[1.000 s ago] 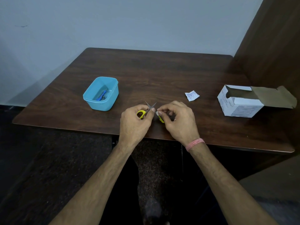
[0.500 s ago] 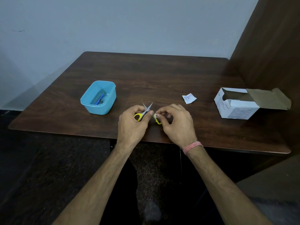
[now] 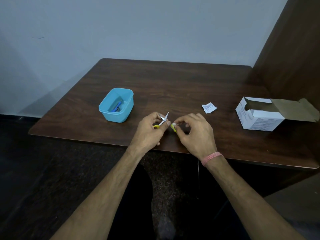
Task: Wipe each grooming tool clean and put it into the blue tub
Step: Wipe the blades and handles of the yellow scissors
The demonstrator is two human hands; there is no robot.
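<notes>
Small scissors with yellow handles and spread silver blades are held over the near middle of the table. My left hand grips one yellow handle. My right hand pinches a small white wipe against the other yellow handle. The blade tips point away from me. The blue tub stands to the left of my hands, and a blue-handled tool and some metal tools lie inside it.
A torn white wipe sachet lies right of my hands. An open white cardboard box sits at the table's right side. A brown panel rises at the right. The table's near edge runs under my wrists.
The camera view has shifted, so everything sits a little lower in the frame. Both hands stay on the scissors; the right hand's wipe remains at the yellow handle.
</notes>
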